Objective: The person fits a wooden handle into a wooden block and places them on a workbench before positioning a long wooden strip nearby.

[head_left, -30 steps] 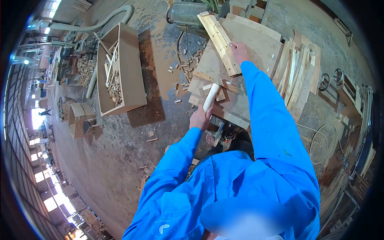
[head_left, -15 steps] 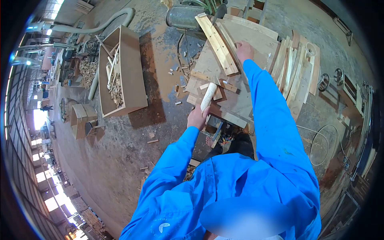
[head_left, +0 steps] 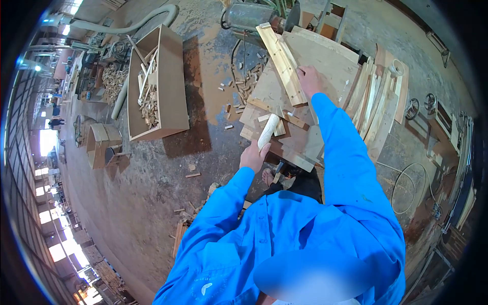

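Observation:
My left hand (head_left: 251,156) is wrapped round a thick, pale, rounded stick (head_left: 267,131) that points away from me over the near left part of the worktable (head_left: 328,63). Farther out, my right hand (head_left: 309,81) is closed at the right edge of a long yellowish wooden board (head_left: 282,63) with dark spots along it. A narrower wooden strip (head_left: 291,51) lies along that edge, partly hidden by the hand. Short wood pieces (head_left: 295,120) lie crossed just beyond the stick's tip.
Long wooden slats (head_left: 373,96) are stacked at the table's right. A large open box (head_left: 173,81) of offcuts stands on the floor to the left, near a smaller carton (head_left: 99,140). A machine cylinder (head_left: 249,18) is beyond the table; a hose (head_left: 396,188) coils at right.
The view has shifted slightly. My right hand has moved a little left, and the strip now lies closer to the board. My left hand still holds the pale stick.

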Demonstrator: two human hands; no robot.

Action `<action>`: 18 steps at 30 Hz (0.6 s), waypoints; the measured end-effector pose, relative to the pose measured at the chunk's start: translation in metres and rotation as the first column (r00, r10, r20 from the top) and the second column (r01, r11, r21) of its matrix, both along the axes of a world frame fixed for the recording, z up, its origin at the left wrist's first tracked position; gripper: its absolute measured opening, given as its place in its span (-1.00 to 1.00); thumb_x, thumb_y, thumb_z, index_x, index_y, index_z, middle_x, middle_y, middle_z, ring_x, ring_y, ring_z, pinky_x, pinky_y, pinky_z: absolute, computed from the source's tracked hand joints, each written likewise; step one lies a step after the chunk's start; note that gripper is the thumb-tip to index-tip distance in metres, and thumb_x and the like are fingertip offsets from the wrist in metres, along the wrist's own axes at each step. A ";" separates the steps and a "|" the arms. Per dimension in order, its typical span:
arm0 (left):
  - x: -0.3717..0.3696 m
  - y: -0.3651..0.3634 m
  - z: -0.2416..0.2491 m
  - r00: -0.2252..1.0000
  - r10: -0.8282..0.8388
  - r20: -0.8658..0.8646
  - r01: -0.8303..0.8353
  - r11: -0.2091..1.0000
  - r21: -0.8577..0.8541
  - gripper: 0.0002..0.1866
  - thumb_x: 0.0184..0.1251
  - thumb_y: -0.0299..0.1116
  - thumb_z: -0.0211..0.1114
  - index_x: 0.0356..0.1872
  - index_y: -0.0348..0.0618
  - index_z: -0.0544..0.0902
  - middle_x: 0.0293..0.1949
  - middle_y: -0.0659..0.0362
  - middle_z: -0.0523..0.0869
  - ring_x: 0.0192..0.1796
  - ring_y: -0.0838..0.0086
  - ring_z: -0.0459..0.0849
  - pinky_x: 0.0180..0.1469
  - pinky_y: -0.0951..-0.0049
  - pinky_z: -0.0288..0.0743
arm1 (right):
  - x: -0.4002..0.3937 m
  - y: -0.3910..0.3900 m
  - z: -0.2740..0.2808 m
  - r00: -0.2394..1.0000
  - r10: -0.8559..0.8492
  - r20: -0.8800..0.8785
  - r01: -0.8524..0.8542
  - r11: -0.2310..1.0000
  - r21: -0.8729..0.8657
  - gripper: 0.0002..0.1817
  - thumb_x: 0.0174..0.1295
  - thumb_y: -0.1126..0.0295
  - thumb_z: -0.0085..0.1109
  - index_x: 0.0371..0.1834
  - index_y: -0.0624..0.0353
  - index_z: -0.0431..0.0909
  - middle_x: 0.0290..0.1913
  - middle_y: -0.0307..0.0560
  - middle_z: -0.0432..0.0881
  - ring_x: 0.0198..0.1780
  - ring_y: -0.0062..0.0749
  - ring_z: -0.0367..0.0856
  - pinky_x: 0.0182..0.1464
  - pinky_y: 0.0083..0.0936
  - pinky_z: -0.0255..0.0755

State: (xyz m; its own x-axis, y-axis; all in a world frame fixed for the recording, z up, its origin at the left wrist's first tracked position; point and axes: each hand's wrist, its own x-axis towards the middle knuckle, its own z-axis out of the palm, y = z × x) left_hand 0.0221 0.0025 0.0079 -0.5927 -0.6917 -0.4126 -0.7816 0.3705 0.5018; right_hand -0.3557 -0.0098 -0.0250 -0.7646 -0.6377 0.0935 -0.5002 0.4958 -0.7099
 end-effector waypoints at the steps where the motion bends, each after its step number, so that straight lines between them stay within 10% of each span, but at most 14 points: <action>1: 0.001 0.000 -0.004 1.000 -0.008 0.013 0.008 1.000 0.002 -0.34 0.61 0.24 0.20 0.16 -0.29 0.55 -0.11 -0.36 0.79 0.00 -0.36 0.75 0.03 -0.27 0.59 | -0.002 -0.006 -0.003 1.000 -0.013 -0.025 0.014 0.999 0.035 -0.67 0.49 0.17 0.25 0.10 0.08 0.85 0.07 0.23 0.78 0.15 0.18 0.73 0.26 0.00 0.58; 18: 0.001 0.000 -0.014 0.999 -0.014 -0.032 0.014 1.000 -0.025 -0.45 0.63 0.17 0.23 0.01 -0.24 0.51 -0.19 -0.32 0.79 -0.08 -0.34 0.76 -0.07 -0.26 0.59 | -0.021 -0.049 -0.016 0.999 -0.046 -0.004 0.047 0.998 0.041 -0.68 0.51 0.10 0.25 0.12 -0.07 0.86 0.08 0.11 0.79 0.19 0.14 0.72 0.24 0.03 0.58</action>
